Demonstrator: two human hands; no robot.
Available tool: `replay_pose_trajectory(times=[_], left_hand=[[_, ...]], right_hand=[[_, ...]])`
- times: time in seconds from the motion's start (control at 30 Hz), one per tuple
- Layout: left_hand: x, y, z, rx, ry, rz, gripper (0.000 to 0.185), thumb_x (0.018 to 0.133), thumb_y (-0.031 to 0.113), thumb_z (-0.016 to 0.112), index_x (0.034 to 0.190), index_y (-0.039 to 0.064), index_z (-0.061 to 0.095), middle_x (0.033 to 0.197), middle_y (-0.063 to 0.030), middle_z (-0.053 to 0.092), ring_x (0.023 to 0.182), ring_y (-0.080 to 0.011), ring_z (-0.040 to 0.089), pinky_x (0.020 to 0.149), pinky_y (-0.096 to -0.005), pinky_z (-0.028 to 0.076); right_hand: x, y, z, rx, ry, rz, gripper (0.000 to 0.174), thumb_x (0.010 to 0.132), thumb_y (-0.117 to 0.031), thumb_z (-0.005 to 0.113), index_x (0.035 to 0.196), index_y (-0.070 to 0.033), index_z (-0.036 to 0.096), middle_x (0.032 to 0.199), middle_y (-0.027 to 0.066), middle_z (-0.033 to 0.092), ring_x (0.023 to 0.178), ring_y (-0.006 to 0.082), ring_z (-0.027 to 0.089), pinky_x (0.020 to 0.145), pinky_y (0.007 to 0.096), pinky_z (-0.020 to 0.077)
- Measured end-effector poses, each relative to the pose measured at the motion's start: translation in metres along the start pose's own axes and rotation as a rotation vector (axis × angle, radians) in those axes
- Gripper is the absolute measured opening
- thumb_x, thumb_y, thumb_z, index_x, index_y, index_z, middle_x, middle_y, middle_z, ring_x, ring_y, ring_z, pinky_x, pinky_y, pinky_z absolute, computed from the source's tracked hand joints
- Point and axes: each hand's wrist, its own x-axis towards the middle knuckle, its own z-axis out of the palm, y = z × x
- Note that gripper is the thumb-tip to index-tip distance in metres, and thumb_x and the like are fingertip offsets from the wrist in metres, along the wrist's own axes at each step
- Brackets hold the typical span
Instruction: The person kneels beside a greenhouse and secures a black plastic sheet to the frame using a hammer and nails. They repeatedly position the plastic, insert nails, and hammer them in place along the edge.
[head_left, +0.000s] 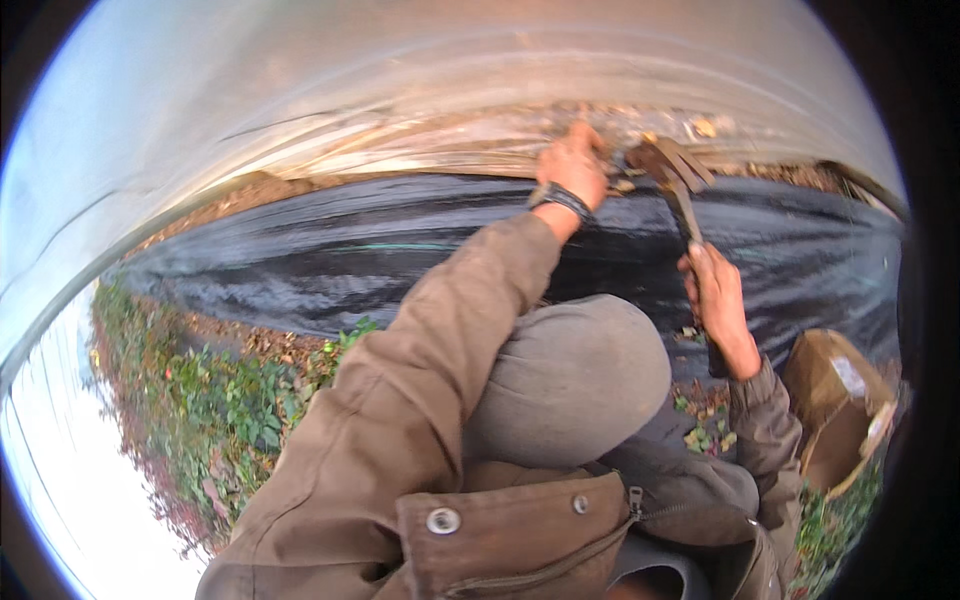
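Note:
My right hand is closed around the handle of a hand fork hoe, whose rusty head and flat tines are raised near the base of the plastic wall. Further left, my left hand, with a dark band at the wrist, reaches to the foot of the translucent plastic sheeting. Its fingertips are at the soil edge; whether they pinch anything cannot be told. Beneath both arms stretches black ground-cover fabric with a thin green line.
A brown paper bag stands open at the right, by my right sleeve. Leafy green plants grow at the left, and dry leaves lie on the ground. A curved pole runs along the left side. My knee is raised between my arms.

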Motion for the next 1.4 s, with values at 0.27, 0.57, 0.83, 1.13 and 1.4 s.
replay_pose_trajectory(times=[0.27, 0.57, 0.83, 1.13, 1.4], left_hand=[[-0.007, 0.016, -0.008, 0.044, -0.042, 0.021, 0.032, 0.077, 0.003, 0.080, 0.100, 0.009, 0.058, 0.086, -0.0157, 0.072, 0.093, -0.0386, 0.070, 0.082, -0.0484, 0.051], [-0.007, 0.018, -0.009, 0.090, -0.056, -0.038, 0.029, 0.077, 0.008, 0.081, 0.095, 0.011, 0.060, 0.089, -0.0146, 0.072, 0.096, -0.0383, 0.068, 0.084, -0.0494, 0.050], [-0.008, 0.018, -0.004, 0.135, -0.016, -0.003, 0.027, 0.076, 0.005, 0.079, 0.093, 0.010, 0.059, 0.086, -0.0146, 0.072, 0.092, -0.0397, 0.069, 0.081, -0.0504, 0.050], [-0.009, 0.024, -0.003, 0.099, -0.019, 0.017, 0.029, 0.076, 0.004, 0.079, 0.095, 0.010, 0.059, 0.086, -0.0146, 0.071, 0.092, -0.0395, 0.068, 0.081, -0.0514, 0.049], [-0.006, 0.015, -0.006, 0.128, 0.028, 0.049, 0.029, 0.075, 0.005, 0.080, 0.093, 0.010, 0.059, 0.086, -0.0145, 0.070, 0.092, -0.0399, 0.067, 0.080, -0.0513, 0.050]], right_hand=[[-0.006, -0.015, 0.001, -0.148, 0.039, -0.153, 0.048, 0.110, -0.040, 0.051, 0.088, 0.002, 0.062, 0.053, 0.0012, 0.043, 0.047, 0.0092, 0.043, 0.046, 0.0316, 0.0331], [-0.014, -0.031, -0.002, -0.144, 0.057, -0.170, 0.046, 0.110, -0.039, 0.052, 0.088, 0.000, 0.062, 0.056, 0.0001, 0.044, 0.051, 0.0092, 0.042, 0.049, 0.0309, 0.0343], [0.007, -0.006, 0.002, -0.301, 0.027, -0.042, 0.047, 0.109, -0.039, 0.053, 0.089, 0.002, 0.062, 0.057, 0.0115, 0.049, 0.053, 0.0198, 0.048, 0.053, 0.0391, 0.0397], [0.018, 0.030, 0.011, -0.479, 0.147, -0.280, 0.041, 0.109, -0.034, 0.053, 0.093, 0.004, 0.059, 0.066, 0.0237, 0.056, 0.059, 0.0441, 0.056, 0.057, 0.0467, 0.0446], [-0.005, -0.017, 0.006, -0.228, 0.096, -0.307, 0.039, 0.109, -0.032, 0.052, 0.092, 0.002, 0.057, 0.062, 0.0179, 0.055, 0.054, 0.0364, 0.055, 0.054, 0.0422, 0.0420]])
